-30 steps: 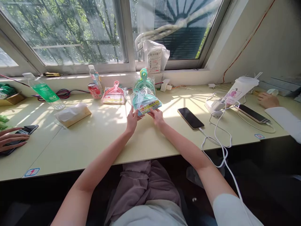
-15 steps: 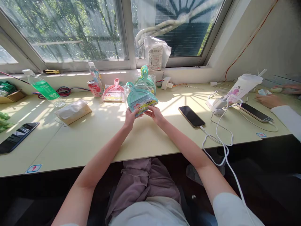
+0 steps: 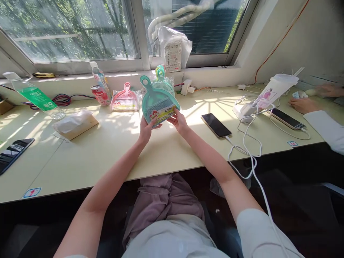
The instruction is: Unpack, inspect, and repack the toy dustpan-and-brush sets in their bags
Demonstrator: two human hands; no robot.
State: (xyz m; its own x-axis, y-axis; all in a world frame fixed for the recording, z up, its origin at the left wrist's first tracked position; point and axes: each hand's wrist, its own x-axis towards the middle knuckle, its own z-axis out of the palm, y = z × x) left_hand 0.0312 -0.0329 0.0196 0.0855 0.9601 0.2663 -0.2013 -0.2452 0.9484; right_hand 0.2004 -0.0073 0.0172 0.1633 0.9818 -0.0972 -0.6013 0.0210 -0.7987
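A green dustpan and brush set [image 3: 158,103] with a yellow printed label is held up over the table, its looped handle pointing away from me. My left hand [image 3: 146,128] grips its lower left edge, thumb in front. On its lower right corner my right hand [image 3: 178,121] is closed. Behind it, more green dustpan sets [image 3: 168,85] in clear wrap lean by the window wall, partly hidden. A pink dustpan and brush set [image 3: 124,98] lies to the left.
Left stand a red can [image 3: 100,95], a bottle [image 3: 100,76], a tilted green-labelled bottle [image 3: 40,97] and a tissue pack [image 3: 76,124]. Right lie a charging phone [image 3: 215,125], tangled white cables [image 3: 248,150] and a lidded cup [image 3: 275,91]. A co-worker's hand [image 3: 300,105] is at far right.
The held dustpan set has tilted up, showing more of its front and label. Both hands stay on its lower edge. The view has shifted slightly.
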